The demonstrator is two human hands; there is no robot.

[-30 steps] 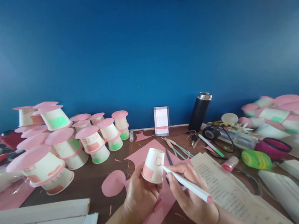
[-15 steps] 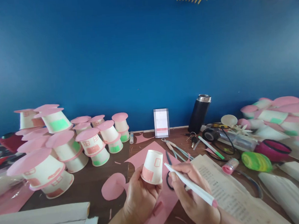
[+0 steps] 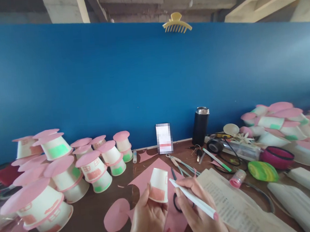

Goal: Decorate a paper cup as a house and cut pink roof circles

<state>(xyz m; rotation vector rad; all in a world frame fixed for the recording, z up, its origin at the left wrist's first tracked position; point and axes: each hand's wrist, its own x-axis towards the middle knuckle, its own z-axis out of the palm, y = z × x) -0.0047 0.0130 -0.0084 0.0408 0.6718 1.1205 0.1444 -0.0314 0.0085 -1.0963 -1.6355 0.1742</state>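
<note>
My left hand (image 3: 149, 217) grips a white paper cup (image 3: 158, 179), narrow end up and slightly tilted. A filled pink block is drawn near the cup's rim, and a pink window outline shows at its right edge. In my right hand (image 3: 197, 205) is a white marker (image 3: 194, 197) with a pink end, its tip just right of the cup. Whether the tip touches the cup I cannot tell. Beneath both hands lies pink paper (image 3: 158, 167), with black-handled scissors (image 3: 176, 203) partly hidden by my right hand.
Stacked cups with pink paper tops (image 3: 93, 166) stand at left; more are heaped at right (image 3: 282, 117). A black flask (image 3: 200, 127) and a phone-like upright screen (image 3: 163, 138) stand by the blue partition (image 3: 115, 80). Printed paper (image 3: 224, 196), a green-capped marker (image 3: 217, 159) and cables lie at right.
The view has tilted up, so the partition's top edge and hair claw show more fully. The cup has turned, bringing the window outline to its right edge. Both hands keep their hold.
</note>
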